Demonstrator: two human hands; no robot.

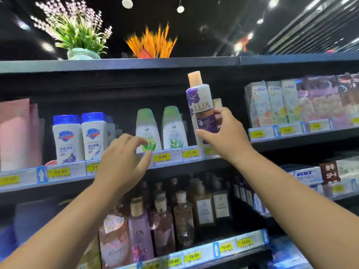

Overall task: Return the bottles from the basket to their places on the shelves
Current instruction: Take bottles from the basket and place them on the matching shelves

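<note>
My right hand (226, 135) grips a tall white and purple LUX bottle (200, 105) with a peach cap, upright at the right end of the upper shelf (120, 171). Its base is at the shelf's front edge. Another bottle stands just behind it, mostly hidden. My left hand (124, 162) hovers with loosely curled fingers in front of the shelf edge, near a green-capped white bottle (147, 131), holding nothing. The basket is out of view.
Two blue-capped white bottles (79, 136) and a second green-capped bottle (173, 129) share the upper shelf. Several pump and flip-cap bottles (161, 222) fill the shelf below. Toothpaste boxes (275, 101) sit on the right unit. Potted plants (81, 35) stand on top.
</note>
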